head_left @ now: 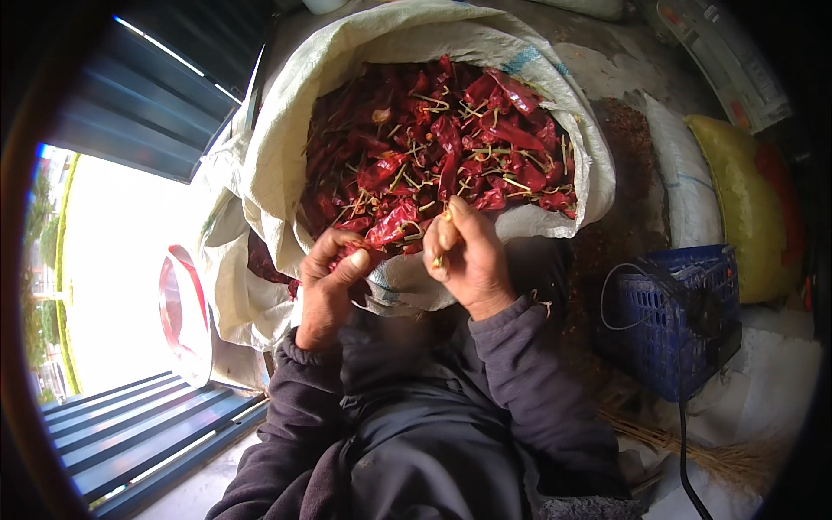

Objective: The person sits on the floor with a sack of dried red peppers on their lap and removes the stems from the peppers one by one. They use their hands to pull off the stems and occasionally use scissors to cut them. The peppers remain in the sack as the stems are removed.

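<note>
Daylight pours through the gap at the left, past ribbed dark metal panels (143, 95), and straight ahead sits a big white woven sack (282, 165), its rim rolled wide around a heap of dried red chillies (442, 130) threaded with pale stalks. Both hands are up at the near edge of that sack now! Left hand (328, 282): thumb and forefinger drawn close together, pinching what looks like a red chilli (369, 254), largely hidden by the fingers. Across to the right hand (475, 264), and it's thumb against curled forefinger, a small pale stem (447, 213) nipped at the tips, with another yellowish bit (438, 261) showing lower among the fingers. The hands stand apart, nothing stretched between them. Over on the right, a blue plastic basket (685, 325) sits near a yellow-green sack (737, 204), well clear of the action.
</note>
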Demonstrator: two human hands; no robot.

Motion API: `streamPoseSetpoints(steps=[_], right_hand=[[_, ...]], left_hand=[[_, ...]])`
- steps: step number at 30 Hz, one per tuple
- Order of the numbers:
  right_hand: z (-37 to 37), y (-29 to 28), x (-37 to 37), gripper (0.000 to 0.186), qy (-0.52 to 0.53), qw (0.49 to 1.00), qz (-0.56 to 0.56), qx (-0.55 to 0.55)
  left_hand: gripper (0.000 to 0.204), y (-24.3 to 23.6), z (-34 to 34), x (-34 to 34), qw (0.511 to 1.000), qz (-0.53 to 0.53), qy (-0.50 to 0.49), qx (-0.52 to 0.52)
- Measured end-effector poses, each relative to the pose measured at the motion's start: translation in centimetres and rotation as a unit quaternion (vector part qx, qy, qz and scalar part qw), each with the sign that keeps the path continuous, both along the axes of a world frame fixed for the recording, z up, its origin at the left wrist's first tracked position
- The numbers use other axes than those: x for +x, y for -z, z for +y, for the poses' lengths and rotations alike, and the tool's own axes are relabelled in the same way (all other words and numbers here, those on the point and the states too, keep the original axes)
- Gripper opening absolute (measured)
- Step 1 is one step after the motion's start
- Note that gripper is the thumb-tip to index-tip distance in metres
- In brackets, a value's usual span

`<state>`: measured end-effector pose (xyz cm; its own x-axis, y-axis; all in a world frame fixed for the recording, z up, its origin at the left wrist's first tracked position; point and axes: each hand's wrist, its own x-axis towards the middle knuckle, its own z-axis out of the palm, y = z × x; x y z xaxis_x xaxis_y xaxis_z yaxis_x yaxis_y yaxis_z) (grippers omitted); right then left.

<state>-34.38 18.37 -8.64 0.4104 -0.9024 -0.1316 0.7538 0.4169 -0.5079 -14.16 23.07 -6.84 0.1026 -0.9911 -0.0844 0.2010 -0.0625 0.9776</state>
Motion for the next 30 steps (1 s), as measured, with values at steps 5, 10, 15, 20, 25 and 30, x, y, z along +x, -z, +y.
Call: streamPoseSetpoints(steps=[5,10,15,20,25,30], right_hand=[[0.5,1.1,-1.0,0.009,-0.056,0.998,0.037,-0.009],[0.8,1.2,0.1,0.018,-0.133,0.984,0.094,-0.074],[0.7,1.6,-0.3,0.022,-0.128,0.974,0.154,-0.104],[0.8,2.1,0.0,0.042,-0.112,0.978,0.164,-0.058],[0.9,1.2,-0.6,0.047,-0.192,0.964,0.178,-0.045],[1.1,0.2,0.0,0.026,-0.119,0.973,0.192,-0.051]], left_hand=[[0.026,-3.8,-5.4,0.5,0.913,-0.402,-0.059,-0.015],[0.028,-2.6,-10.5,0.4,0.752,-0.654,0.049,-0.073],[0.026,-2.0,-10.8,1.7,0.754,-0.630,-0.021,-0.182],[0.024,-4.4,-6.4,1.8,0.727,-0.594,0.053,-0.340],[0.025,-4.1,-3.4,0.6,0.672,-0.589,0.147,-0.424],[0.025,-3.9,-1.7,-0.2,0.743,-0.560,-0.037,-0.364]])
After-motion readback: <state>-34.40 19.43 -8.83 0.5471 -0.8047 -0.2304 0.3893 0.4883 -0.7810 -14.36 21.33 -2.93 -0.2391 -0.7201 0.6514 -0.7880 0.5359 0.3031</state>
